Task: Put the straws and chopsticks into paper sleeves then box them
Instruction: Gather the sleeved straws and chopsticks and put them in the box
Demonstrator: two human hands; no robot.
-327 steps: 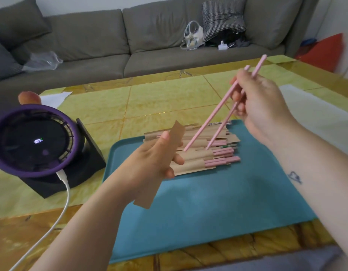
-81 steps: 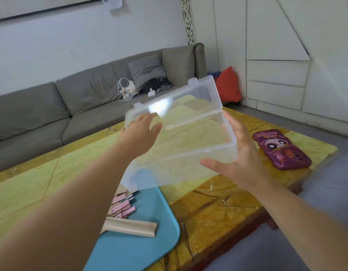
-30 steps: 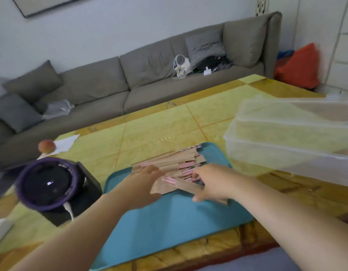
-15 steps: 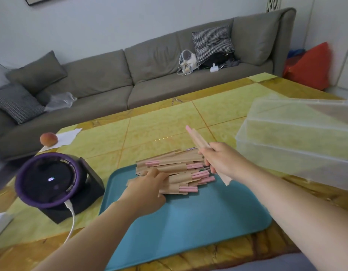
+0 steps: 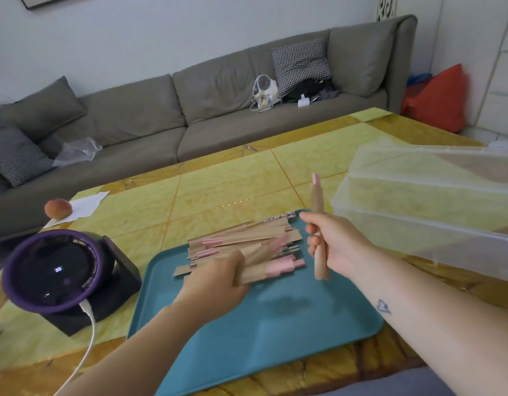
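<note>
A pile of brown paper sleeves [image 5: 247, 238] with pink chopstick ends sticking out lies at the far side of the teal tray [image 5: 275, 324]. My right hand [image 5: 337, 242] grips one sleeved pair [image 5: 317, 201] nearly upright above the tray's right part. My left hand [image 5: 218, 278] holds a few sleeved pairs [image 5: 264, 268] lifted off the near edge of the pile; they look blurred. The clear plastic box [image 5: 430, 207] stands open on the table to the right of the tray.
A purple round fan [image 5: 51, 271] on a black base with a white cable stands left of the tray. A peach [image 5: 58, 208] rests on white paper at the table's far left. A grey sofa runs behind the yellow table [image 5: 227, 190].
My right hand has raised its sleeved pair to nearly upright and shifted right. My left hand has closed round a few sleeved pairs and lifted them off the pile.
</note>
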